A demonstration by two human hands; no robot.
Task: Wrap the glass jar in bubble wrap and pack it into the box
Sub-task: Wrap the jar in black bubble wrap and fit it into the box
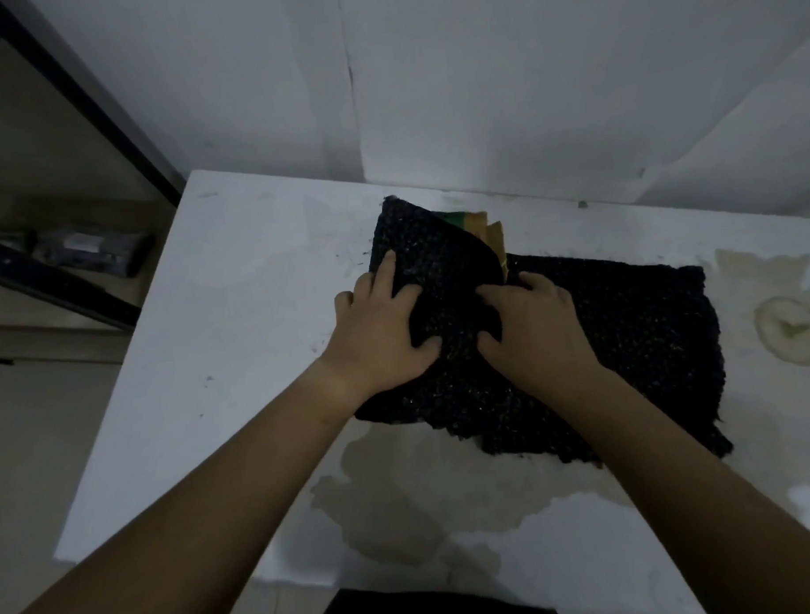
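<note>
While both hands are pressing a fold of the one dark, speckled sheet of bubble wrap (pixel 624 336) over a bundle, the left hand (pixel 376 335) and right hand (pixel 532 330) are clamping it, thumbs tucked under, probably to keep the wrap tight. The glass jar is hidden, presumably inside. One brown cardboard box (pixel 483 228) is peeking out at twelve o'clock on the stained white table (pixel 238 312).

Bare forearms, no sleeves; dark garment (pixel 432 609).
</note>
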